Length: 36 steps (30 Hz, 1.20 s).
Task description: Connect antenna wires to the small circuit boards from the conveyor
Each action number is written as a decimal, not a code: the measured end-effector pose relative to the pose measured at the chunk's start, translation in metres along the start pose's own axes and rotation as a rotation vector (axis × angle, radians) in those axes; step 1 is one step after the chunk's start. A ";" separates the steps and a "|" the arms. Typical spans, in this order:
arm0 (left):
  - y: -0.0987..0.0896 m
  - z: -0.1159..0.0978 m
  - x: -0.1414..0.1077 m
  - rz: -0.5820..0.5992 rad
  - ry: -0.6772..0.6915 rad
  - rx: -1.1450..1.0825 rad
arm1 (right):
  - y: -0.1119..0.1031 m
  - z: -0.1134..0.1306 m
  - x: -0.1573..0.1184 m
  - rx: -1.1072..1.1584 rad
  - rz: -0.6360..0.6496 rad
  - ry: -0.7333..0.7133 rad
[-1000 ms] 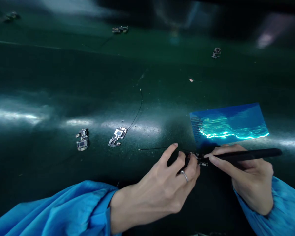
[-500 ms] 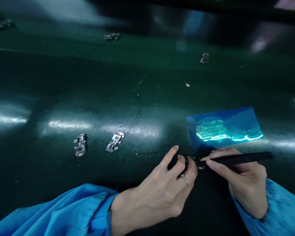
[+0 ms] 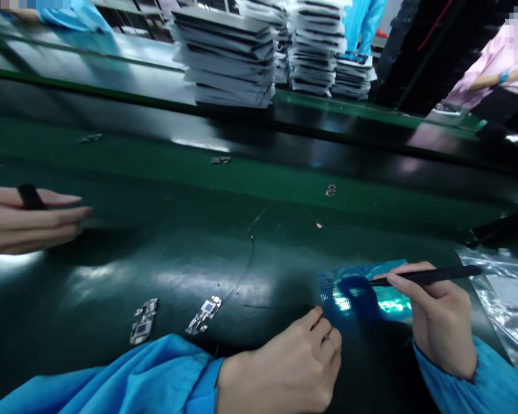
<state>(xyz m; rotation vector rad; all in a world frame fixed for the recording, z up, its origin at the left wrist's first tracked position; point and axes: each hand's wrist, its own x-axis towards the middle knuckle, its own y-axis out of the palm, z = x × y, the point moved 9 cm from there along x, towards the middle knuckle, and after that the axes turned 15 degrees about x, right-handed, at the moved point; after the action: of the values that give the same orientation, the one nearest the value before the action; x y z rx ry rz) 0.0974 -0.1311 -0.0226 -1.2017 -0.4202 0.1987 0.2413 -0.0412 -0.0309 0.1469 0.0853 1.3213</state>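
Right hand (image 3: 446, 316), clamped on black tool (image 3: 442, 276), could slip, scratching blue sheet (image 3: 329, 293); left hand's (image 3: 287, 365) grip, hidden, cannot be determined.

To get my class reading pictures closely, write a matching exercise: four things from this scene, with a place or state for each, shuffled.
1. Left hand
2. Right hand
3. Clear bag
4. Blue sheet

A. Lying beneath the tool's tip
B. Wearing a ring
C. Holding a slim black tool
D. Lying at the picture's right edge

Pairs: 1-B, 2-C, 3-D, 4-A
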 end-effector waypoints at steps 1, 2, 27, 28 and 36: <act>0.002 0.001 0.000 0.010 0.001 -0.015 | 0.000 -0.003 0.003 0.005 0.000 0.008; 0.004 0.001 0.001 0.016 -0.002 -0.029 | 0.000 -0.007 0.006 0.007 0.006 0.023; 0.099 0.279 0.018 0.407 -0.718 0.383 | -0.032 -0.080 0.023 0.283 -0.148 0.264; 0.101 0.286 0.016 0.405 -0.749 0.382 | -0.031 -0.083 0.023 0.286 -0.143 0.281; 0.109 0.262 0.042 0.317 -0.630 0.278 | -0.033 -0.088 0.023 0.283 -0.117 0.309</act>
<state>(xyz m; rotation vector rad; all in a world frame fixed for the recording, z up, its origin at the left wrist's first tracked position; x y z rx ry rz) 0.0339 0.1483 -0.0381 -0.9059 -0.7194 0.8945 0.2659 -0.0212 -0.1225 0.1734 0.5370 1.2018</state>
